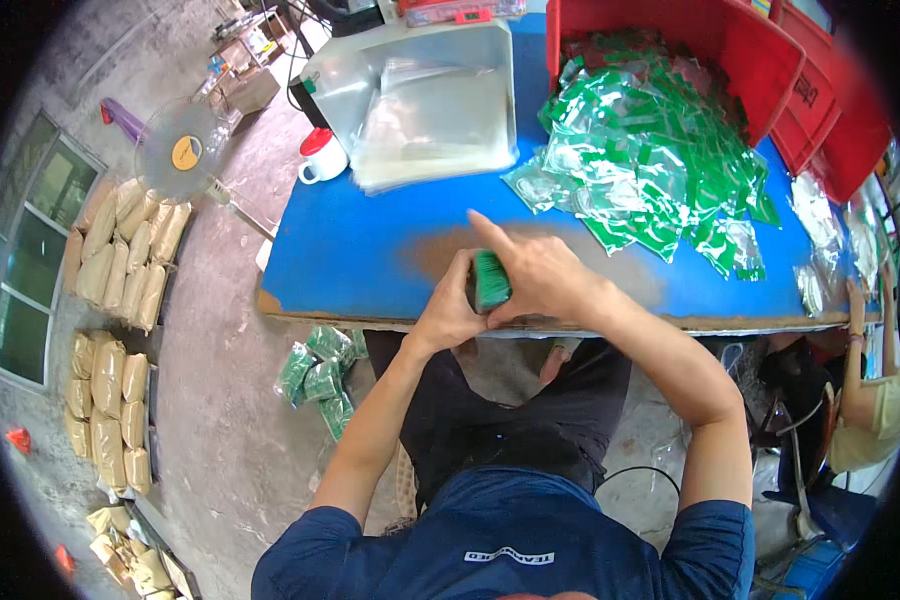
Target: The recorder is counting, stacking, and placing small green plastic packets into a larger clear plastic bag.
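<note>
Left hand: our left hand (448,312) holds the green stack (490,280), fingers wrapped tight on its side.
Right hand: our right hand (540,280) grips the same stack, one finger sticking out straight.
Stack: at the near edge of the blue counter (360,250).
Behind: a pile of green packets (660,170), clear bags (435,125), a red-lidded cup (320,155).

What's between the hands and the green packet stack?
Nothing visible. Both the left hand and right hand already clasp the stack directly at the near table edge. The loose packet pile lies apart, further back right.
</note>
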Demonstrator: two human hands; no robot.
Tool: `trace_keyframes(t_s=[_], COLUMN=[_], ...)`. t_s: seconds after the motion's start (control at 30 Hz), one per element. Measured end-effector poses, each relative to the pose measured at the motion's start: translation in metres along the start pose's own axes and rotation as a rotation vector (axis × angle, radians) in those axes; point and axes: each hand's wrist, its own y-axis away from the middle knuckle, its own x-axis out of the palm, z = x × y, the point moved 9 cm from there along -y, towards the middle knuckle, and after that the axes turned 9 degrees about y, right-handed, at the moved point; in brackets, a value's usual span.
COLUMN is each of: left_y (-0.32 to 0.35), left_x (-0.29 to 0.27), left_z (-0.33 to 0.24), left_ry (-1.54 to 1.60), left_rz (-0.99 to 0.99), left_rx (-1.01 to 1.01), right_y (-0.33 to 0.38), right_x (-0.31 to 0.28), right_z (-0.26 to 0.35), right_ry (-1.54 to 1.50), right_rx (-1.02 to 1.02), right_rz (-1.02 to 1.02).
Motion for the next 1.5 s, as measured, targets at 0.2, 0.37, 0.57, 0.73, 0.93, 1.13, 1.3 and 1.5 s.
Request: trace_keyframes(t_s=[0.2, 0.37, 0.57, 0.73, 0.93, 1.13, 1.3, 1.5], left_y=[0.007, 0.019, 0.007, -0.009, -0.123, -0.216, -0.226, -0.211], left_x=[0.004, 0.000, -0.009, -0.007, -0.071, -0.194, -0.217, -0.191], left_z=[-0.035, 0.015, 0.006, -0.008, 0.020, 0.111, 0.148, 0.127], left_ry=[0.596, 0.793, 0.438, 0.125, -0.067, -0.686, -0.541, -0.513], left_rz=[-0.103, -0.705, -0.637, -0.610, -0.519, -0.550, -0.592, -0.627], left_rx=[0.086, -0.078, 0.094, 0.165, 0.190, -0.041, -0.206, -0.217], right_y=[0.025, 0.017, 0.027, 0.033, 0.095, 0.104, 0.091, 0.093], right_x=[0.000, 0.050, 0.057, 0.068, 0.133, 0.153, 0.131, 0.136], right_z=[-0.040, -0.050, -0.041, -0.053, -0.156, -0.156, -0.136, -0.141], right_ry=[-0.453, -0.895, -1.133, -1.242, -1.791, -1.766, -1.804, -1.806], right_rx=[0.122, 0.380, 0.369, 0.422, 0.653, 0.662, 0.677, 0.696], right_rz=[-0.159, -0.266, -0.237, -0.237, -0.555, -0.607, -0.491, -0.486])
